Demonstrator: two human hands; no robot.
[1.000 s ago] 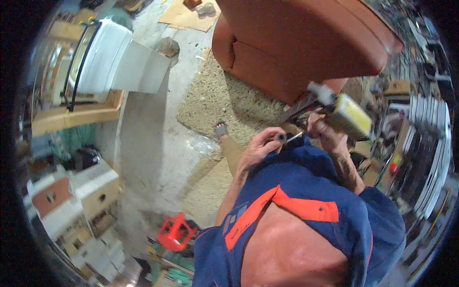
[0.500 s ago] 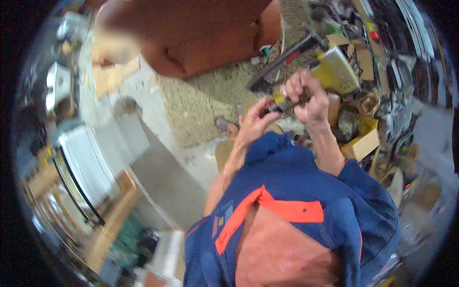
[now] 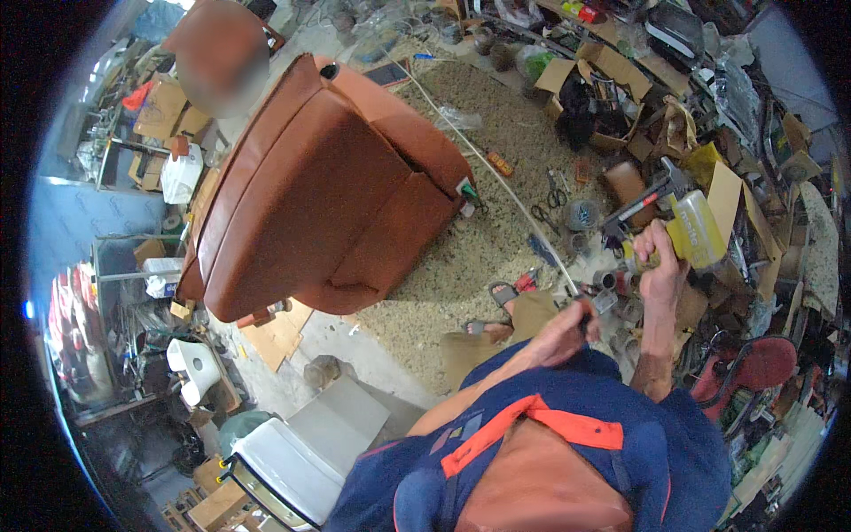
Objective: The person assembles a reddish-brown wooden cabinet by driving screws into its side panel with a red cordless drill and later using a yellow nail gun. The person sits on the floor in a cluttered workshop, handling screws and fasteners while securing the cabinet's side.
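yellow tool [image 3: 698, 232] at three o'clock, our right hand [image 3: 663, 273] wrapped round its grip, our left hand [image 3: 566, 335] curled, its hold unclear, cardboard box [image 3: 624, 71] of dark things [image 3: 578, 111], half-past one, mat [image 3: 512, 133] stretching to edge of brown chair [image 3: 355, 186]

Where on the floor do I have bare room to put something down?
The speckled tan mat looks bare between the reddish-brown upholstered armchair and your sandalled feet. Right of the long thin white strip it is crowded, with black-handled scissors and, farther right, an open brown cardboard box.
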